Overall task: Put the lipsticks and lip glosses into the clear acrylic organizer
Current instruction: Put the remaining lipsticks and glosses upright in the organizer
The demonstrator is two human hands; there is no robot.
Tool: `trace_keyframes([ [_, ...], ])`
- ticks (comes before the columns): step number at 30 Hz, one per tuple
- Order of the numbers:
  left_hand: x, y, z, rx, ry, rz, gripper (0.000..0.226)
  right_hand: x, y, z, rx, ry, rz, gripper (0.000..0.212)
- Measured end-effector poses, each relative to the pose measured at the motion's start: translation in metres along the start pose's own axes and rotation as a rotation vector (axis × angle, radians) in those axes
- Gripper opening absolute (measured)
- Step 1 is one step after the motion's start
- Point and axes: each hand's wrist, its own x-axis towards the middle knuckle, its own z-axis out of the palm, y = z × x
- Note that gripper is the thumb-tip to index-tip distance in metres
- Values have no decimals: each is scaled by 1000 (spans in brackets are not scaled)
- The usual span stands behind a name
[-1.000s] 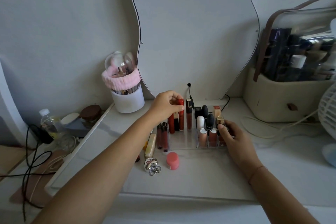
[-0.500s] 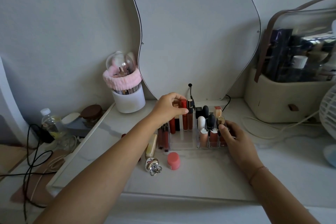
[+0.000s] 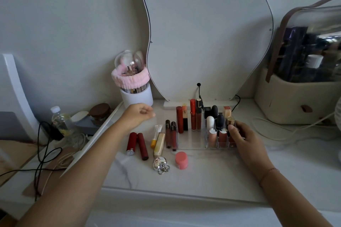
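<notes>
The clear acrylic organizer (image 3: 191,146) stands on the white vanity top in front of the mirror. Several lipsticks and glosses stand upright in it, among them a tall red gloss (image 3: 193,114). My right hand (image 3: 241,135) grips its right end, thumb on the front compartments. My left hand (image 3: 137,114) hovers left of the organizer, fingers loosely curled, holding nothing. Loose on the top lie two dark red lipsticks (image 3: 137,144), two dark glosses (image 3: 170,136) against the organizer's left wall, a cream tube (image 3: 159,143) and a small yellow-capped tube (image 3: 156,134).
A pink jar (image 3: 181,160) and a silver keychain (image 3: 160,164) lie in front of the organizer. A brush holder with a pink headband (image 3: 135,86) stands back left, a cosmetics bag (image 3: 304,83) back right. Black cables (image 3: 42,153) and a water bottle (image 3: 59,121) sit off the left edge.
My left hand has let go of the red gloss, which now stands in the organizer's back row, and has drawn back to the left. My right hand has stayed on the organizer.
</notes>
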Motion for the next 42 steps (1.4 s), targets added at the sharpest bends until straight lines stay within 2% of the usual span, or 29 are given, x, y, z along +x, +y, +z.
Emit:
trace_keyframes([
  [7,-32,-49,-27,137,140,-157,20,-1,-1,0,-36,7,-21,30],
  [16,-42,-53,-18,162,59,-281,46,-2,-2,-1,-52,-5,-31,33],
  [23,-44,-50,-18,90,87,-289,36,-2,-2,0,-54,3,-28,34],
  [28,-46,-45,-23,-47,157,-298,29,-1,-1,0,-54,0,-34,34],
  [34,-51,-11,-21,-287,254,-144,21,-1,0,0,-67,10,-39,33],
  [42,-61,57,37,-417,218,172,25,-1,1,0,-65,7,-39,33],
])
